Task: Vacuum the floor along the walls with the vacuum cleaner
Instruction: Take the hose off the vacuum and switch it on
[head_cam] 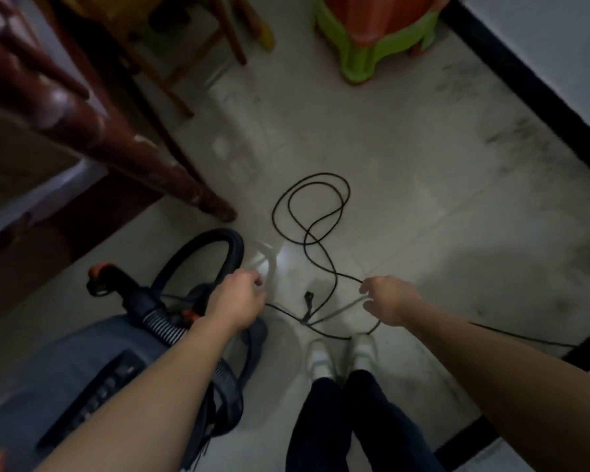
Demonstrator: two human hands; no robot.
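Vacuuming looks not yet begun. Your left hand and right hand each pinch a pale cord. The black cord lies looped beyond them, and the vacuum sits near left.

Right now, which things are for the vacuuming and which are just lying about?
For the job: vacuum cleaner, its black hose, black cord looped on the floor, white cord gripped by left hand and right hand.
Just lying about: wooden chair, green and orange stool.
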